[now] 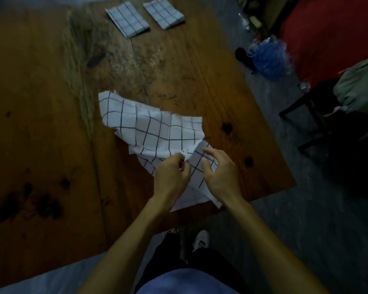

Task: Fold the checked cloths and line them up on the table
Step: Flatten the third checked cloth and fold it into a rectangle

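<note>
Worn wooden table (51, 128), dim room, grey floor. Nearest: left hand (171, 179) pinches an edge of the loose checked cloth (155, 130), which lies crumpled at the near right of the table; right hand (220, 176) hovers over it, fingers spread and curled, gripping nothing visible. Best to find two corners and draw the cloth flat before folding. Far edge: two folded cloths (128, 19) (164, 14) side by side. Lower cloth layers hidden under the hands; clutter beyond the table blurred.

Cloths (155, 128) white, dark-checked; table (40, 124) brown.
</note>
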Action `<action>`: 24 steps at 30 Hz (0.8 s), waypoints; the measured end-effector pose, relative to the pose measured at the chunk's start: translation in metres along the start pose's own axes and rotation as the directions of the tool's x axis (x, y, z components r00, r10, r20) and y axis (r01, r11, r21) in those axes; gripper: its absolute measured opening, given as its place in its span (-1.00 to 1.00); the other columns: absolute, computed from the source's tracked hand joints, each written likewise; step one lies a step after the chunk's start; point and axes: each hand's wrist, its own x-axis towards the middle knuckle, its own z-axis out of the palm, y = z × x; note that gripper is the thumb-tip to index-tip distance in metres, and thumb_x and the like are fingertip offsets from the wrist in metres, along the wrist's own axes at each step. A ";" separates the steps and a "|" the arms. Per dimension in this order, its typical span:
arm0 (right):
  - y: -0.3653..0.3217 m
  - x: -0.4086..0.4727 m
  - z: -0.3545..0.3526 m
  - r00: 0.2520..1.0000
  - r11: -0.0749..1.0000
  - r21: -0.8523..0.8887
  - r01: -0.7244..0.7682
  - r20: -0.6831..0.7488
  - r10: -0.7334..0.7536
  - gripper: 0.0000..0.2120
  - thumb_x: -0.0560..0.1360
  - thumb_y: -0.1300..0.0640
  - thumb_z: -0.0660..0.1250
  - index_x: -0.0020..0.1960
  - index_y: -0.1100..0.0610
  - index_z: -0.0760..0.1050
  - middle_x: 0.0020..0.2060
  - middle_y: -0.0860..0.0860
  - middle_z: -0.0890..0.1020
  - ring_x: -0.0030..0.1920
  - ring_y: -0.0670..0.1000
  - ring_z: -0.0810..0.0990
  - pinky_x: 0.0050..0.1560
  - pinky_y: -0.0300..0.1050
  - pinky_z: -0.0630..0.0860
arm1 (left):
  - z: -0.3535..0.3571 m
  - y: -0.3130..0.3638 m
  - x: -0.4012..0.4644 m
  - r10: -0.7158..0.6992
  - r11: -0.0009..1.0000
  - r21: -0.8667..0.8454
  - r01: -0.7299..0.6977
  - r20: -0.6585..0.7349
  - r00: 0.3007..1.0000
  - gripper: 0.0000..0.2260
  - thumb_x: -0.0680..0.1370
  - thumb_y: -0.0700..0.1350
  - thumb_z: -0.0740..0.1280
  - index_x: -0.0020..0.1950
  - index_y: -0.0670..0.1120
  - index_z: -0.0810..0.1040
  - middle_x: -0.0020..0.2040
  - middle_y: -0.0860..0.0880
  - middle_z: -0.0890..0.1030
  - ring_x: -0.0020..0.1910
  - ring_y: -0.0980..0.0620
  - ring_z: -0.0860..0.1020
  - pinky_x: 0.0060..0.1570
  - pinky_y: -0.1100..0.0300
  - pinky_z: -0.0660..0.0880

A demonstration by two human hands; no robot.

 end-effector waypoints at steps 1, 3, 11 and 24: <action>-0.007 0.001 -0.005 0.999 0.999 0.029 -0.045 -0.004 0.045 -0.75 0.59 0.11 0.24 0.25 0.10 0.48 0.13 -0.04 0.53 0.14 -0.16 0.44 0.10 -0.35 0.37 | -0.006 0.008 0.003 0.011 1.000 -0.017 -0.012 -0.031 0.999 -0.90 0.56 -0.11 0.28 -0.15 -0.04 0.47 -0.28 0.04 0.50 -0.32 0.14 0.46 -0.33 0.27 0.42; -0.021 0.006 -0.014 0.993 0.986 0.114 -0.121 0.031 0.118 -0.74 0.59 -0.03 0.23 0.19 0.08 0.50 0.03 -0.05 0.56 0.02 -0.14 0.50 -0.05 -0.35 0.39 | -0.017 0.026 0.008 0.035 0.999 -0.037 -0.039 -0.093 0.995 -0.91 0.56 -0.12 0.29 -0.15 -0.04 0.47 -0.28 0.05 0.50 -0.32 0.16 0.47 -0.32 0.29 0.44; -0.074 0.030 -0.057 0.970 0.908 0.392 -0.148 0.238 0.055 -0.80 0.56 0.06 0.29 -0.08 0.21 0.54 -0.21 0.10 0.64 -0.19 0.01 0.65 -0.22 -0.18 0.59 | -0.040 0.083 -0.011 0.240 0.971 -0.004 -0.241 -0.031 0.970 -0.81 0.55 -0.06 0.30 0.13 -0.08 0.52 -0.04 -0.01 0.59 -0.16 0.13 0.51 -0.16 0.25 0.50; -0.120 0.047 -0.090 0.841 0.861 -0.073 0.503 0.270 -0.469 -0.90 0.55 0.18 0.32 -0.01 0.03 0.58 -0.29 -0.22 0.51 -0.31 -0.27 0.47 -0.34 -0.41 0.36 | -0.169 0.093 0.052 0.540 0.506 0.779 -0.370 0.048 0.840 -0.57 0.43 -0.12 0.37 0.30 0.04 0.45 0.54 -0.12 0.12 0.53 -0.11 -0.11 0.45 -0.17 -0.12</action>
